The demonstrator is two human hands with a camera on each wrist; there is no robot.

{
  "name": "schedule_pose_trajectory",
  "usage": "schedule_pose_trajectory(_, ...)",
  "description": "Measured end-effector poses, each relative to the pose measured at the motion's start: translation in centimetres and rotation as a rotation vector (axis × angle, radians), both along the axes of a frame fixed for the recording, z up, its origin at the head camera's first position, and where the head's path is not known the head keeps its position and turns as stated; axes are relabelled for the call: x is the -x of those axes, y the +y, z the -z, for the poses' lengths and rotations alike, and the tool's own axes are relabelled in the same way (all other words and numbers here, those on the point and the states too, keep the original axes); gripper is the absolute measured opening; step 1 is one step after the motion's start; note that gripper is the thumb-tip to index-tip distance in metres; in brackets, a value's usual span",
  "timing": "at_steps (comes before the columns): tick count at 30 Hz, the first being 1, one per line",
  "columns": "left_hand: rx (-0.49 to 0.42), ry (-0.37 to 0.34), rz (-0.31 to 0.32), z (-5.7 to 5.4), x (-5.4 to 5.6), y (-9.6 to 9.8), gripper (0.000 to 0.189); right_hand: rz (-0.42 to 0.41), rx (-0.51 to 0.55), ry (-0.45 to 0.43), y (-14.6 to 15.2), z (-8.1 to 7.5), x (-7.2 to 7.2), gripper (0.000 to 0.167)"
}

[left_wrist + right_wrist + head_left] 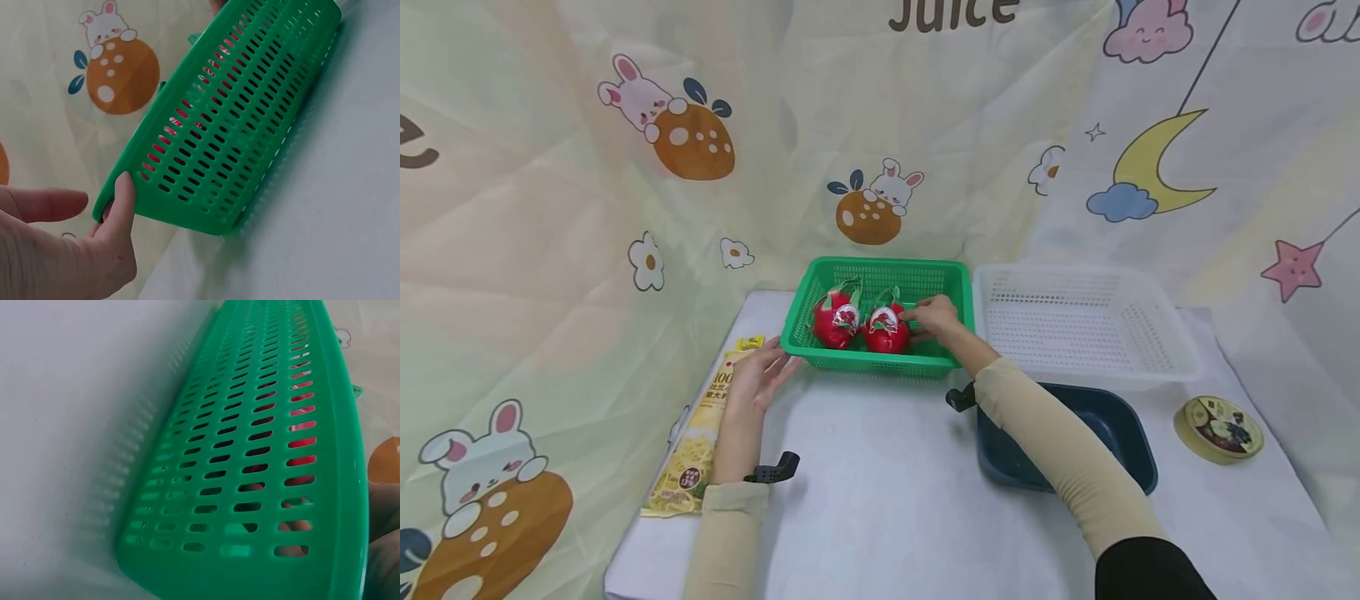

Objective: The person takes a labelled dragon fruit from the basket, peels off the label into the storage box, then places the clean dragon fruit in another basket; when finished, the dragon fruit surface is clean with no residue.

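Note:
Two red dragon fruits with green tips and round labels lie in a green slotted basket [842, 360]. The left dragon fruit [835, 321] sits beside the right dragon fruit [886, 332]. My left hand [760, 371] holds the basket's near left corner; in the left wrist view its thumb [120, 203] presses the outer wall just under the rim. Reaching over the near rim, my right hand [934, 318] has its fingertips against the right side of the right fruit. In the right wrist view the basket wall [250, 444] covers most of that hand.
To the right of the basket stands a white slotted basket [1075, 367]. A dark blue tray [1097, 404] lies in front of it, partly under my right forearm. A round tin [1219, 429] is at the far right; a yellow pasta packet [688, 450] lies along the left edge.

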State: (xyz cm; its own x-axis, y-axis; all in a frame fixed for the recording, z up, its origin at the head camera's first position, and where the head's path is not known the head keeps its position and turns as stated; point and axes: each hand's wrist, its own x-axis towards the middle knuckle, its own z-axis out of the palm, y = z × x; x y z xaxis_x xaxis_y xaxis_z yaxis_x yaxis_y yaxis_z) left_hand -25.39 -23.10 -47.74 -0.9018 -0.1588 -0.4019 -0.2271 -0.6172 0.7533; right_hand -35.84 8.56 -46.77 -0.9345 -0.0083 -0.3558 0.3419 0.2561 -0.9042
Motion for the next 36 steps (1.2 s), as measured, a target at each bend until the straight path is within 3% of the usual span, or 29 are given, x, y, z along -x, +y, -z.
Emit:
schedule_pose_trajectory(9,-0.012,-0.019,0.041,0.0,0.2,-0.2,0.061,0.014,-0.001,0.006,0.3,0.1,0.0,0.060)
schedule_pose_trajectory(19,-0.008,-0.017,0.015,0.4,0.2,-0.1,0.059,0.061,0.045,0.041,0.4,-0.2,-0.7,0.059)
schedule_pose_trajectory(27,-0.022,-0.030,-0.002,0.8,0.2,-0.2,0.059,0.062,0.003,0.054,0.6,-0.8,-0.9,0.056)
schedule_pose_trajectory(36,-0.054,-0.027,-0.005,0.6,0.1,-0.1,0.057,0.074,0.183,0.089,1.6,-2.1,-1.1,0.051)
